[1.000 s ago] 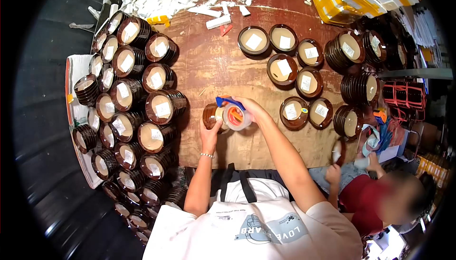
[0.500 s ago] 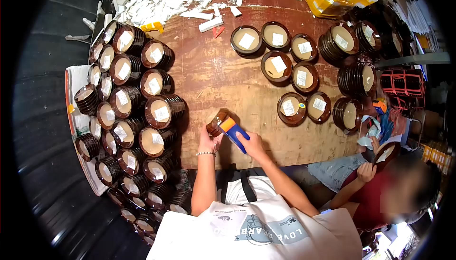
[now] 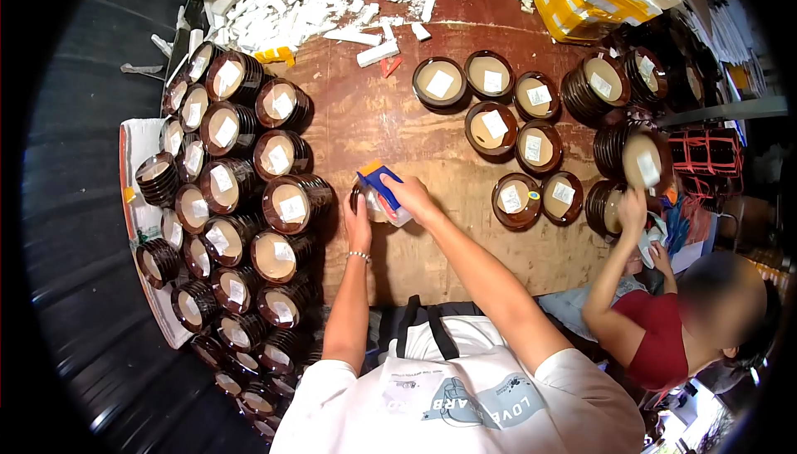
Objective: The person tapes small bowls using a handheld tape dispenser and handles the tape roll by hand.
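From the head camera, above the near middle of a wooden worktop (image 3: pixel 357 114), the left hand (image 3: pixel 356 223) curls its fingers around glossy brown dishware (image 3: pixel 358 198), mostly hidden, probably to steady it. The right hand (image 3: pixel 411 198) wraps its fingers over a blue tape dispenser (image 3: pixel 384 186), held close against the dishware, apparently for control; whether they touch, I cannot tell. Stacked dishes (image 3: pixel 290 205) crowd the left side, tipped in tight rows, perhaps so that each props the next. Loose dishes (image 3: pixel 439 82) lie face up at right, seemingly spaced to keep their labels visible. At far right, a co-worker's hand (image 3: pixel 633 212) grips a blurred dish (image 3: pixel 642 160). The white labels are too small to read; the wearer's white shirt (image 3: pixel 457 371) shows "LOVE" upside down.
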`<action>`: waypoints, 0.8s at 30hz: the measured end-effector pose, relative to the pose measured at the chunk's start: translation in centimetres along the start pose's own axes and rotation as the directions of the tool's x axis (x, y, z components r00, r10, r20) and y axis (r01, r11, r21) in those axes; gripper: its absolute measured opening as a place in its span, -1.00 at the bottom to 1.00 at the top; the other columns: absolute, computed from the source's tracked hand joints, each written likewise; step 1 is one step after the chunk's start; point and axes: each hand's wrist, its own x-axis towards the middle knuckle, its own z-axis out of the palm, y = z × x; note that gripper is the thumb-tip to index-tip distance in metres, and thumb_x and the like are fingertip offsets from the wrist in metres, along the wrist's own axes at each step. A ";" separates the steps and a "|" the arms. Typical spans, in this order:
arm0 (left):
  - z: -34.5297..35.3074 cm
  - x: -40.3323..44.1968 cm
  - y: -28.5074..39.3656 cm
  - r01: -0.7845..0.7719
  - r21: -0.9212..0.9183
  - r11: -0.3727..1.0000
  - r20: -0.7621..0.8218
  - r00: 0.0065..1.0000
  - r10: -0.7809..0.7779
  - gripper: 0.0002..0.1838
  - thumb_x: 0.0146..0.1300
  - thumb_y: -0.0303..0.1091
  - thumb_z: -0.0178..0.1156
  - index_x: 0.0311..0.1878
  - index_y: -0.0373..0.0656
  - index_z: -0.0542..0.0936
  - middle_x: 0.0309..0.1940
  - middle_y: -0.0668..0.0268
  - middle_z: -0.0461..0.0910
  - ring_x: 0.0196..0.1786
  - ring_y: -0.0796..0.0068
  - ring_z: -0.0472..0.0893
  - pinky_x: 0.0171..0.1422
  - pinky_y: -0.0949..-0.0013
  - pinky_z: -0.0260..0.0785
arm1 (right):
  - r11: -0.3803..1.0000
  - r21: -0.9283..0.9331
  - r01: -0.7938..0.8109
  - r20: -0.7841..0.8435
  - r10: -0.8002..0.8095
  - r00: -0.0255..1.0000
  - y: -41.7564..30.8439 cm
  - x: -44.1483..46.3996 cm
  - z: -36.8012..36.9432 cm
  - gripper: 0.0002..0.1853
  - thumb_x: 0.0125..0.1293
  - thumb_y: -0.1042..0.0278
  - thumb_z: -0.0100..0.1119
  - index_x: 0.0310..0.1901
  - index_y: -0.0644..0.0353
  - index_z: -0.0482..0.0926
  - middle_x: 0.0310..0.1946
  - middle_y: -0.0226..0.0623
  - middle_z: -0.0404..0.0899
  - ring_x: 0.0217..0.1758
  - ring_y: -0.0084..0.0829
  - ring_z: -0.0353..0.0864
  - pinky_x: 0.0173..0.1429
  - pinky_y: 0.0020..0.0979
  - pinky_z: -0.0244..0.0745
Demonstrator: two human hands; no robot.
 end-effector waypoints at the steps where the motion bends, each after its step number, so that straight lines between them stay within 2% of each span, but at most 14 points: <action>1: 0.7 -0.4 2.8 0.192 -0.032 0.981 -0.053 0.980 -0.193 -0.38 0.47 0.04 0.27 0.34 -0.27 0.45 0.18 0.17 0.56 0.25 0.27 0.50 0.41 0.26 0.29 | 0.984 0.176 -0.025 0.042 0.017 0.999 0.3 -1.4 0.1 -0.48 0.48 -0.08 0.27 -0.36 0.33 0.73 -0.50 -0.32 0.68 -0.52 -0.54 0.58 -0.38 -0.40 0.44; 2: 1.2 -0.4 4.4 0.371 -0.074 0.926 -0.097 0.921 -0.377 -0.38 0.41 0.07 0.33 0.26 -0.26 0.48 0.09 0.20 0.58 0.17 0.32 0.51 0.34 0.29 0.31 | 0.937 0.346 -0.053 0.084 0.025 0.996 0.4 -2.7 0.0 -0.50 0.51 -0.06 0.25 -0.36 0.28 0.72 -0.52 -0.35 0.66 -0.54 -0.56 0.57 -0.40 -0.42 0.43; 3: 1.5 -0.2 3.1 0.376 -0.145 0.915 -0.106 0.914 -0.392 -0.39 0.30 0.11 0.44 0.07 -0.23 0.50 -0.04 0.24 0.55 0.05 0.39 0.47 0.23 0.33 0.32 | 0.899 0.436 -0.024 0.066 -0.005 0.998 0.7 -4.0 -0.7 -0.48 0.49 -0.12 0.24 -0.33 0.26 0.76 -0.54 -0.32 0.70 -0.55 -0.47 0.66 -0.40 -0.38 0.50; 4: 1.8 -0.6 2.9 0.384 -0.145 0.912 -0.104 0.911 -0.399 -0.39 0.30 0.11 0.44 0.07 -0.23 0.50 -0.04 0.24 0.55 0.05 0.39 0.47 0.23 0.33 0.32 | 0.945 0.324 0.039 -0.066 -0.019 0.998 1.5 -4.6 -1.3 -0.48 0.52 -0.11 0.21 -0.39 0.24 0.72 -0.56 -0.34 0.67 -0.59 -0.52 0.60 -0.46 -0.41 0.46; 6: 2.5 -2.2 2.7 0.471 -0.232 0.851 -0.053 0.867 -0.495 -0.38 0.24 0.12 0.48 -0.02 -0.23 0.47 -0.07 0.23 0.53 0.03 0.37 0.46 0.24 0.29 0.31 | 0.956 0.292 0.021 -0.027 -0.013 1.000 2.3 -8.3 -3.4 -0.49 0.55 -0.07 0.18 -0.38 0.24 0.71 -0.57 -0.37 0.64 -0.60 -0.55 0.55 -0.48 -0.41 0.43; 7: 2.5 -3.2 4.9 0.474 -0.029 0.880 -0.073 0.877 -0.475 -0.37 0.21 0.12 0.51 -0.06 -0.20 0.41 -0.08 0.23 0.49 0.03 0.33 0.44 0.26 0.25 0.30 | 0.956 0.293 0.011 -0.024 -0.004 1.000 2.6 -9.6 -3.9 -0.49 0.55 -0.07 0.18 -0.38 0.24 0.71 -0.57 -0.37 0.64 -0.60 -0.55 0.55 -0.48 -0.41 0.43; 10: 4.1 -5.2 3.9 0.615 -0.158 0.773 -0.076 0.773 -0.630 -0.29 0.18 0.12 0.53 0.06 -0.21 0.39 0.01 0.15 0.48 0.13 0.31 0.41 0.29 0.22 0.29 | 0.948 0.314 -0.058 -0.005 0.063 0.998 4.2 -13.1 -4.5 -0.50 0.57 -0.05 0.16 -0.36 0.25 0.70 -0.58 -0.39 0.62 -0.60 -0.56 0.54 -0.47 -0.43 0.41; 14: 5.3 -7.9 2.2 0.600 -0.150 0.786 -0.025 0.792 -0.610 -0.27 0.22 0.13 0.49 0.16 -0.26 0.44 0.14 0.07 0.50 0.24 0.25 0.44 0.38 0.13 0.26 | 0.948 0.313 -0.047 -0.080 0.076 0.994 5.6 -15.8 -5.6 -0.49 0.57 -0.04 0.15 -0.39 0.26 0.67 -0.58 -0.38 0.62 -0.58 -0.56 0.56 -0.45 -0.45 0.42; 16: 5.9 -9.6 4.0 0.615 -0.253 0.747 0.020 0.776 -0.631 -0.24 0.23 0.12 0.49 0.24 -0.26 0.44 0.21 0.05 0.50 0.29 0.24 0.44 0.40 0.11 0.27 | 0.949 0.307 -0.069 -0.120 0.111 0.987 6.6 -16.6 -5.9 -0.50 0.56 -0.04 0.16 -0.38 0.26 0.68 -0.57 -0.38 0.62 -0.57 -0.56 0.56 -0.43 -0.44 0.43; 18: 6.8 -10.3 2.0 0.610 -0.254 0.751 -0.014 0.774 -0.634 -0.24 0.29 0.11 0.44 0.31 -0.27 0.43 0.21 0.07 0.54 0.30 0.27 0.46 0.41 0.10 0.27 | 0.932 0.358 -0.059 -0.116 0.107 0.988 7.7 -17.2 -6.4 -0.49 0.56 -0.06 0.16 -0.37 0.26 0.70 -0.56 -0.37 0.64 -0.56 -0.55 0.57 -0.42 -0.42 0.45; 20: 7.4 -10.3 0.8 0.606 -0.332 0.723 -0.082 0.745 -0.662 -0.31 0.36 0.10 0.38 0.31 -0.25 0.47 0.14 0.15 0.59 0.20 0.27 0.56 0.32 0.12 0.40 | 0.957 0.270 -0.105 -0.096 0.135 0.986 8.4 -18.5 -6.7 -0.42 0.54 -0.14 0.15 -0.39 0.30 0.71 -0.57 -0.33 0.66 -0.54 -0.50 0.63 -0.40 -0.39 0.47; 21: 7.3 -10.0 2.9 0.636 -0.594 0.493 0.112 0.672 -0.732 -0.34 0.45 0.18 0.24 0.33 -0.19 0.51 0.21 0.11 0.61 0.24 0.13 0.59 0.30 -0.05 0.45 | 0.992 0.056 -0.113 -0.145 0.120 0.982 9.8 -19.1 -6.4 -0.35 0.50 -0.21 0.15 -0.42 0.33 0.71 -0.60 -0.28 0.67 -0.51 -0.45 0.69 -0.36 -0.34 0.51; 22: 7.0 -9.2 1.2 0.672 -0.700 0.243 0.254 0.552 -0.794 -0.29 0.45 0.33 0.12 0.36 -0.08 0.53 0.27 0.14 0.62 0.21 0.08 0.63 0.20 -0.19 0.50 | 0.990 0.067 -0.126 -0.050 0.129 0.990 10.2 -20.0 -6.1 -0.34 0.47 -0.25 0.16 -0.42 0.33 0.72 -0.61 -0.27 0.67 -0.50 -0.41 0.71 -0.34 -0.30 0.52; 24: 5.2 -7.6 -0.4 0.727 -0.680 0.095 0.395 0.471 -0.789 -0.25 0.47 0.39 0.02 0.37 -0.08 0.55 0.31 0.14 0.61 0.26 0.06 0.62 0.23 -0.22 0.53 | 0.982 -0.115 -0.150 -0.090 0.140 0.986 8.9 -22.8 -6.6 -0.39 0.47 -0.20 0.18 -0.40 0.31 0.72 -0.61 -0.27 0.66 -0.51 -0.40 0.69 -0.34 -0.29 0.52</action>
